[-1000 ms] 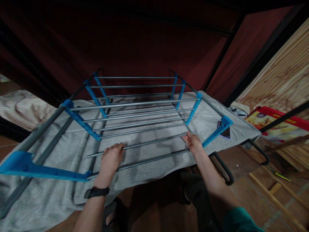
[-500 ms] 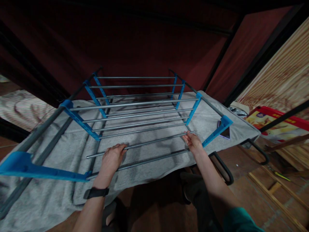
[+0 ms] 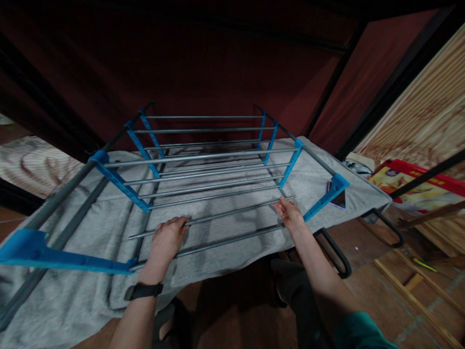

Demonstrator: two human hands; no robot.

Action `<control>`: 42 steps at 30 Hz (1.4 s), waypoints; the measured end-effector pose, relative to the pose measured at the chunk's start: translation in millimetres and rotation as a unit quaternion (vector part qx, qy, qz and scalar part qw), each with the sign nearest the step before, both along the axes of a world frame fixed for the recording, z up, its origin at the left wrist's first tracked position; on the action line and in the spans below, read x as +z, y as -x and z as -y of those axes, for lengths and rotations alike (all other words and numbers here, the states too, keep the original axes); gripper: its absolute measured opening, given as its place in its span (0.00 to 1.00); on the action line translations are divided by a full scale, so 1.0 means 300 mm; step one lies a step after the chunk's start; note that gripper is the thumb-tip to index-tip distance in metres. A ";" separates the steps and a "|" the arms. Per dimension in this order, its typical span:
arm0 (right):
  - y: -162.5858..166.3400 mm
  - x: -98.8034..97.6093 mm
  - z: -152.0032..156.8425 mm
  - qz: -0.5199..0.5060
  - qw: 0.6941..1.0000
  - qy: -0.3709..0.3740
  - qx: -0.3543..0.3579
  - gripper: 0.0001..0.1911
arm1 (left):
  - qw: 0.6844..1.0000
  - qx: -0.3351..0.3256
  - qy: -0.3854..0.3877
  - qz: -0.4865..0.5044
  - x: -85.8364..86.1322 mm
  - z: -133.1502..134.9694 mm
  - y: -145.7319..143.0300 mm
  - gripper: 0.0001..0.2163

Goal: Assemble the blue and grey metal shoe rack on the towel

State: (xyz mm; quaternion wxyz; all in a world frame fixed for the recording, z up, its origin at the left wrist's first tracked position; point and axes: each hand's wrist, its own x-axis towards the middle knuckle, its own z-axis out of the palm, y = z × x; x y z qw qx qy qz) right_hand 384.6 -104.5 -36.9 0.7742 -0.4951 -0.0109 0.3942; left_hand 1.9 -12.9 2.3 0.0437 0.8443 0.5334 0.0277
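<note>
A loose grey metal rod (image 3: 232,213) is held level between my hands. My left hand (image 3: 169,236) wraps round it near its left end, and my right hand (image 3: 289,213) pinches it near the right end. Both rod ends stand free of the blue plastic brackets. Behind it is a rack with grey side tubes, blue brackets (image 3: 121,183) and several crossbars (image 3: 214,185). Nearest me, a left bracket (image 3: 69,258) and a right bracket (image 3: 326,198) slant inward, with one lower crossbar (image 3: 232,241) running between them, partly behind my left hand.
The rack lies on a grey plush cover (image 3: 203,269). A phone (image 3: 338,198) rests on it by the right bracket. Black metal loops (image 3: 333,253) stick out at the front right. A red and yellow box (image 3: 417,186) and a wooden frame (image 3: 409,295) are further right.
The rod and both hands have shifted very slightly to the left. My grip on the rod is the same, and the rack looks unchanged.
</note>
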 end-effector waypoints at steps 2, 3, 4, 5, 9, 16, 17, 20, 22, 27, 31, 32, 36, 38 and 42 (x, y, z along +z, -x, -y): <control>0.002 0.004 0.000 0.001 1.000 0.004 0.001 0.16 | 1.000 0.003 0.000 0.004 0.003 0.002 0.001 0.15; 0.003 0.005 0.000 0.002 1.000 0.005 0.002 0.16 | 1.000 0.005 -0.001 0.006 0.004 0.002 0.002 0.15; 0.004 0.007 0.001 0.003 1.000 0.006 0.002 0.16 | 1.000 0.007 0.000 0.007 0.005 0.003 0.002 0.15; 0.004 0.008 0.001 0.004 1.000 0.007 0.002 0.17 | 1.000 0.009 0.000 0.006 0.005 0.003 0.003 0.15; 0.006 0.011 0.004 0.004 1.000 0.004 0.002 0.17 | 1.000 0.007 -0.004 -0.005 0.001 0.006 0.006 0.15; -0.016 0.003 0.017 0.017 1.000 0.022 -0.010 0.13 | 0.999 0.007 -0.022 -0.030 -0.006 0.020 0.002 0.12; -0.023 -0.002 0.019 0.021 0.999 0.025 -0.017 0.12 | 0.999 0.008 -0.026 -0.037 -0.007 0.024 0.001 0.12; -0.049 -0.021 0.026 0.032 0.999 0.030 -0.030 0.10 | 0.998 0.011 -0.038 -0.051 -0.013 0.039 -0.003 0.12; -0.069 -0.036 0.027 0.038 0.998 0.035 -0.028 0.09 | 0.998 0.006 -0.043 -0.050 -0.019 0.048 -0.006 0.14; -0.103 -0.056 0.028 0.054 0.997 0.054 -0.033 0.08 | 0.998 -0.008 -0.048 -0.045 -0.032 0.057 -0.011 0.18; -0.110 -0.048 0.029 0.055 0.996 0.063 -0.042 0.10 | 0.998 0.004 -0.038 -0.046 -0.036 0.057 -0.009 0.17; -0.110 -0.045 0.028 0.054 0.995 0.068 -0.045 0.11 | 0.998 0.007 -0.037 -0.045 -0.037 0.057 -0.009 0.16; -0.101 -0.035 0.019 0.047 0.995 0.085 -0.021 0.12 | 0.999 -0.001 -0.034 -0.040 -0.046 0.058 -0.009 0.16; -0.090 -0.031 0.016 0.034 0.994 0.099 0.010 0.12 | 0.999 -0.007 -0.032 -0.043 -0.051 0.058 -0.011 0.16; -0.070 -0.030 0.015 0.019 0.992 0.107 0.057 0.11 | 0.998 -0.001 -0.026 -0.060 -0.055 0.057 -0.017 0.16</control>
